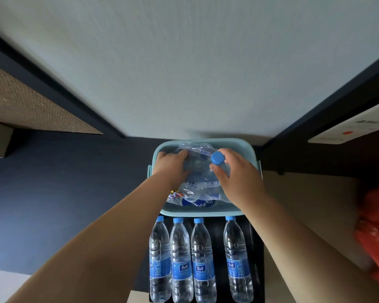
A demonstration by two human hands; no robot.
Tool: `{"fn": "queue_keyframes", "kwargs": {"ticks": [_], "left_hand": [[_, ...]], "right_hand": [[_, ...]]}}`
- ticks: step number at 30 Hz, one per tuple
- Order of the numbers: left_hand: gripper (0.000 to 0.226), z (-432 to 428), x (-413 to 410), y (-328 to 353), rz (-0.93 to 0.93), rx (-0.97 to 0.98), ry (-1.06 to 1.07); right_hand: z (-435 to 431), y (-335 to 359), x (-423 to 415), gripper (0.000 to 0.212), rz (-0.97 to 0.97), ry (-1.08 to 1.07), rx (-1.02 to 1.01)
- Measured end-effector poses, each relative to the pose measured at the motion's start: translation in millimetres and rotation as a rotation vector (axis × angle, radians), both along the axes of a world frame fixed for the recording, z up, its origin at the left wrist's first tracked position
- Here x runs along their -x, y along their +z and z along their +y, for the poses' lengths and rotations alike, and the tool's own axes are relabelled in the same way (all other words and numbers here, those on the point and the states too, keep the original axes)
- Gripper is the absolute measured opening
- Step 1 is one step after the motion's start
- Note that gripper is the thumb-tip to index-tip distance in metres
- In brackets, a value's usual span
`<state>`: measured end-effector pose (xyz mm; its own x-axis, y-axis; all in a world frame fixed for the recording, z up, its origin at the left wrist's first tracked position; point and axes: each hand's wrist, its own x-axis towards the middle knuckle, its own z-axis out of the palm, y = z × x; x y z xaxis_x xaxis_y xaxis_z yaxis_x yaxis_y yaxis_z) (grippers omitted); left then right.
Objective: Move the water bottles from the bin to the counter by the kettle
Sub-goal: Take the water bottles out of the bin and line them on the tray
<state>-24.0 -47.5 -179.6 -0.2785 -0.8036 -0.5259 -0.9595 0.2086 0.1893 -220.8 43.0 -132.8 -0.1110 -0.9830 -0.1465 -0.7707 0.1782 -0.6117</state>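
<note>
A light blue bin (253, 154) sits on the floor against the wall, filled with clear plastic water bottles and wrappers. My right hand (236, 176) grips a bottle by its neck just under the blue cap (217, 158). My left hand (171, 165) reaches into the bin's left side, and its curled fingers hold another clear bottle (195, 162). Nearer me, several full water bottles (202, 259) with blue caps and blue labels stand in a row on a dark surface. No kettle is in view.
A beige counter top (311, 206) lies to the right, with an orange plastic bag (376, 228) at its right edge. A white sign with a red dot (346, 132) sits at the far right. Dark blue floor (64, 193) spreads to the left.
</note>
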Motion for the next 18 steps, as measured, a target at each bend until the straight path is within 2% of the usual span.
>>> {"fn": "queue_keyframes", "kwargs": {"ticks": [2,6,11,18], "left_hand": [[0.028,-1,-2,-5,0.021,-0.001,-0.049],[0.045,-4,-3,-11,0.034,0.017,-0.142],[0.046,-3,1,-6,0.103,0.031,-0.262],[0.063,-1,6,-13,-0.304,0.022,-0.264]], "right_hand": [[1,-3,3,0.042,-0.012,0.003,-0.005],[1,-5,6,0.041,-0.047,0.004,-0.011],[2,-9,5,0.043,-0.101,0.019,-0.019],[0,-7,-2,0.041,-0.157,0.027,-0.003]]}}
